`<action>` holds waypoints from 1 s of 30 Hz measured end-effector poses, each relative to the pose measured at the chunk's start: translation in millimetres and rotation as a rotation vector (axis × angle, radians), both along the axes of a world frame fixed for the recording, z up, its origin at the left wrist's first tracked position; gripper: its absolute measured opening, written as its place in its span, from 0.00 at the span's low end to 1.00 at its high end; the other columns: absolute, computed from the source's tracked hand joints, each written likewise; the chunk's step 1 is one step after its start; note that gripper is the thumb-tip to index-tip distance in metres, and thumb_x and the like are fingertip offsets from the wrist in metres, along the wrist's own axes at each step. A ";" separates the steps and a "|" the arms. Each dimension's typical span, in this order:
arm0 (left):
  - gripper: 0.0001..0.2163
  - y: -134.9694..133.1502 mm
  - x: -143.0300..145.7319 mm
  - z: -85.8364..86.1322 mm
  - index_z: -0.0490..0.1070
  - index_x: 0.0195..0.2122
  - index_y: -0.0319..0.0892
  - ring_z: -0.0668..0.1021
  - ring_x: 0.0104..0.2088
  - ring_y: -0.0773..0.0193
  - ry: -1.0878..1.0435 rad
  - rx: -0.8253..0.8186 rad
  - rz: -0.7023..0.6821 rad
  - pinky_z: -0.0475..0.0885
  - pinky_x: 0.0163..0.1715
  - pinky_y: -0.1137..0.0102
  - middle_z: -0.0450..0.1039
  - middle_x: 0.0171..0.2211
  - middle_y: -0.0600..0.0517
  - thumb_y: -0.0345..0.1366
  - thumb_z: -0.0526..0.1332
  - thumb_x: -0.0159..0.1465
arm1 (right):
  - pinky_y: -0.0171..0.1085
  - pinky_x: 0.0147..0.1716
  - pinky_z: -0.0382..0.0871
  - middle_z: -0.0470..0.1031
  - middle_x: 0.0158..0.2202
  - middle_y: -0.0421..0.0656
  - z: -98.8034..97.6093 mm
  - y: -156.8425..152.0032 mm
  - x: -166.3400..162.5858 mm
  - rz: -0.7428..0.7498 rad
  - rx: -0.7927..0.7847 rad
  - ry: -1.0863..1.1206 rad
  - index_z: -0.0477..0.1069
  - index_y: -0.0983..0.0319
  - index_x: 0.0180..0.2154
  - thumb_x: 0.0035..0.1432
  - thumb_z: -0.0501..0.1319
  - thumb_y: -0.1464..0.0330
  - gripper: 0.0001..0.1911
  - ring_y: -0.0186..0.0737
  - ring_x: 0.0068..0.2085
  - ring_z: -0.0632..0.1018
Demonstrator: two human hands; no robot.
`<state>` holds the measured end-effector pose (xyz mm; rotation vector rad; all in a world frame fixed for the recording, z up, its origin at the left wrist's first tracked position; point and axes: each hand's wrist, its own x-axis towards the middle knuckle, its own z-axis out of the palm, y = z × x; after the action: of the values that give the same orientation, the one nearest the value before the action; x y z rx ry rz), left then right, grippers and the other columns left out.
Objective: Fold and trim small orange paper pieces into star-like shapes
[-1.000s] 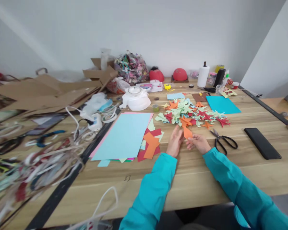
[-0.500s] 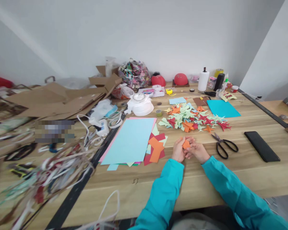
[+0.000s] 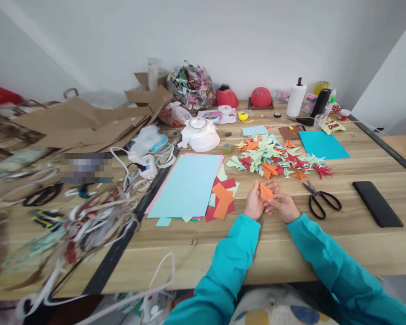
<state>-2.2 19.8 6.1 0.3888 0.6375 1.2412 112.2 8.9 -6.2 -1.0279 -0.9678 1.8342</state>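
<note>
Both hands meet over the wooden table [image 3: 291,253] and pinch a small folded orange paper [image 3: 265,192]. My left hand [image 3: 254,203] grips its left side with fingers curled. My right hand [image 3: 282,205] holds its right edge from below. Just beyond them lies a pile of folded paper shapes [image 3: 277,160] in orange, red and pale green. Black scissors [image 3: 320,201] lie to the right of my right hand. A stack of coloured sheets topped by a light blue one [image 3: 187,185] lies to the left, with red and orange offcuts [image 3: 223,201] beside it.
A black phone [image 3: 377,210] lies at the right. A teal sheet [image 3: 323,144], a white pot [image 3: 201,135], a paper towel roll [image 3: 296,99] and red domes [image 3: 260,96] stand farther back. Cardboard [image 3: 88,122] and tangled paper strips [image 3: 74,225] fill the left side.
The orange paper was first held flat near the pile, then drawn closer between both hands and folded smaller. The view shifted slightly.
</note>
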 end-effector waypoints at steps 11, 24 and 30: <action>0.13 -2.6 2.2 3.1 0.69 0.40 0.37 0.78 0.36 0.58 0.124 0.076 0.069 0.72 0.35 0.66 0.74 0.41 0.42 0.40 0.59 0.57 | 0.32 0.18 0.72 0.78 0.24 0.44 -3.7 0.4 0.5 0.027 0.032 -0.056 0.71 0.66 0.29 0.39 0.68 0.59 0.18 0.35 0.20 0.77; 0.19 -1.3 3.5 5.1 0.69 0.34 0.35 0.79 0.33 0.57 0.097 -0.027 0.093 0.73 0.31 0.66 0.76 0.35 0.40 0.49 0.55 0.58 | 0.33 0.19 0.72 0.77 0.23 0.43 0.3 -3.0 -1.3 0.017 0.096 -0.108 0.70 0.66 0.26 0.39 0.68 0.59 0.17 0.35 0.20 0.77; 0.17 -4.1 1.0 5.8 0.69 0.40 0.37 0.78 0.38 0.58 0.152 0.068 0.038 0.73 0.33 0.68 0.74 0.42 0.41 0.40 0.65 0.52 | 0.32 0.18 0.72 0.77 0.23 0.43 -2.1 -2.4 -1.0 -0.018 0.080 -0.093 0.70 0.66 0.26 0.39 0.68 0.58 0.18 0.34 0.19 0.77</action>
<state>-1.2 15.7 11.9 0.5339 0.7366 1.2803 111.2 6.5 -8.3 -1.0769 -1.0752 1.7321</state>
